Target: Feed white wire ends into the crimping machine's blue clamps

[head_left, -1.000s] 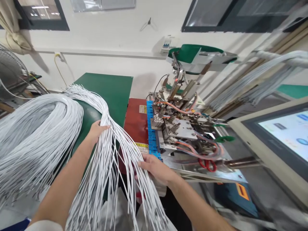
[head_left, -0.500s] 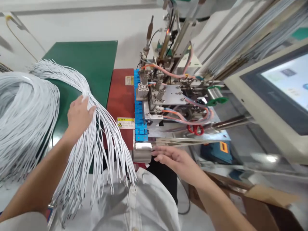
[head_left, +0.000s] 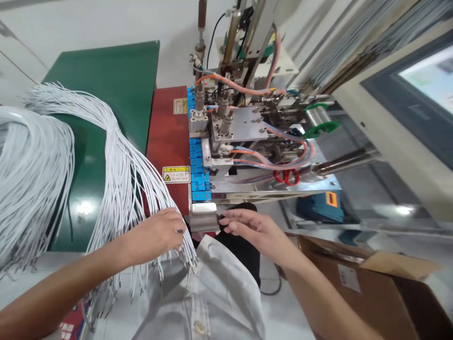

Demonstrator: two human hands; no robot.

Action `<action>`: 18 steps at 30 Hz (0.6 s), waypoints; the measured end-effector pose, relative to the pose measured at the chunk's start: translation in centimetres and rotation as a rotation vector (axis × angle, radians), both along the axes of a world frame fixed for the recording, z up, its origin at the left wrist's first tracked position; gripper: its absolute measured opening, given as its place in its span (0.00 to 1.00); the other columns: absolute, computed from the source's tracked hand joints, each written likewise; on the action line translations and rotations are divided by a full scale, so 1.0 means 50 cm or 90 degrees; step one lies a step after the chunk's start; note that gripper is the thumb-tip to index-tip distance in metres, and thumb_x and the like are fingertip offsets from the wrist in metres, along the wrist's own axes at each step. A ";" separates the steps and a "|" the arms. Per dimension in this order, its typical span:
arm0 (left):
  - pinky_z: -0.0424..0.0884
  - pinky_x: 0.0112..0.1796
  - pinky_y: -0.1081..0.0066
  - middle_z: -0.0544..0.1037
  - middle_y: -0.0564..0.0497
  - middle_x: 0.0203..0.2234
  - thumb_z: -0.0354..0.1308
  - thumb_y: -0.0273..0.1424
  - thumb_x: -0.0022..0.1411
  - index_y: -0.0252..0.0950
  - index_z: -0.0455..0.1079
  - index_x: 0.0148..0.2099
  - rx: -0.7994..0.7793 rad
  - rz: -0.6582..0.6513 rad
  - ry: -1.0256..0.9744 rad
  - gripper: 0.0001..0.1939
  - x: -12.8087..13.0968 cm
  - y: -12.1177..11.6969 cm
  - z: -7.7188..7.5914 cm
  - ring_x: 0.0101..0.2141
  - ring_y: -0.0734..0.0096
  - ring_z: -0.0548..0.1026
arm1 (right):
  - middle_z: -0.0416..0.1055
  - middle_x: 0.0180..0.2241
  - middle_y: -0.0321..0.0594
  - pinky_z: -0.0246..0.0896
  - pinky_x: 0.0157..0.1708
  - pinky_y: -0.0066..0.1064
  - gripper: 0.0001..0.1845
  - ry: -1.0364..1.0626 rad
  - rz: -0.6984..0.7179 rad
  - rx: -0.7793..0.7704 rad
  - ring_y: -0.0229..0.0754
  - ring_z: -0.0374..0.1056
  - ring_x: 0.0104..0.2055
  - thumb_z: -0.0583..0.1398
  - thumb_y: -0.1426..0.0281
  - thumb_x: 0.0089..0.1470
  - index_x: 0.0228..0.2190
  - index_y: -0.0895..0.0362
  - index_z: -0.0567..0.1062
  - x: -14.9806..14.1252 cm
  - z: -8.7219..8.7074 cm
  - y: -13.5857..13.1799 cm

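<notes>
A fanned bundle of white wires [head_left: 116,156] lies over the table, its cut ends hanging toward my lap. My left hand [head_left: 161,233] is closed at the bundle's right edge, fingers curled around some wires near their lower ends. My right hand [head_left: 255,231] has its fingers stretched and the thumb apart, holding nothing I can see. Its fingertips reach a small dark part at the end of a shiny metal cylinder [head_left: 204,219]; whether they touch it I cannot tell. Just above the cylinder runs a row of blue clamp blocks [head_left: 200,184] along the machine [head_left: 240,125].
A second, looped wire bundle [head_left: 31,174] rests at left on the green tabletop [head_left: 106,66]. A red panel [head_left: 166,137] carries warning labels. Red-handled scissors [head_left: 286,176], a wire spool [head_left: 318,120] and a screen [head_left: 417,104] are at right. Below stands a cardboard box [head_left: 368,293].
My left hand has let go of the bundle's gathered part and moved down to the wire ends, closing there. My right hand has left the wires and moved right, beside the metal cylinder. The view has tilted downward.
</notes>
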State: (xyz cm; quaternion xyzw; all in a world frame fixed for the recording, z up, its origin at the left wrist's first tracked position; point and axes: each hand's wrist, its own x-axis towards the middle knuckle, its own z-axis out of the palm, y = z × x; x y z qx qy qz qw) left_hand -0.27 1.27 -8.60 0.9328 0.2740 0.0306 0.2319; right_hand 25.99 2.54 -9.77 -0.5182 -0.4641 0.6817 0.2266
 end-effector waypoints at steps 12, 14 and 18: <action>0.65 0.36 0.75 0.76 0.52 0.33 0.52 0.33 0.61 0.40 0.72 0.40 -0.173 0.330 -0.197 0.09 0.069 0.051 0.035 0.34 0.72 0.72 | 0.74 0.27 0.38 0.64 0.31 0.30 0.17 0.100 -0.053 0.069 0.35 0.68 0.27 0.61 0.59 0.45 0.34 0.58 0.75 -0.038 0.003 0.003; 0.66 0.38 0.74 0.76 0.51 0.33 0.53 0.32 0.60 0.40 0.72 0.40 -0.162 0.361 -0.247 0.08 0.083 0.056 0.022 0.35 0.72 0.72 | 0.72 0.24 0.36 0.63 0.28 0.28 0.16 0.106 -0.094 0.094 0.34 0.65 0.24 0.61 0.59 0.45 0.33 0.58 0.75 -0.046 0.001 0.007; 0.66 0.38 0.73 0.76 0.51 0.32 0.53 0.31 0.59 0.38 0.73 0.36 -0.199 0.402 -0.298 0.07 0.097 0.062 0.005 0.35 0.72 0.72 | 0.69 0.20 0.36 0.60 0.26 0.28 0.16 0.084 -0.145 0.143 0.34 0.62 0.23 0.61 0.59 0.44 0.30 0.58 0.76 -0.055 -0.002 0.015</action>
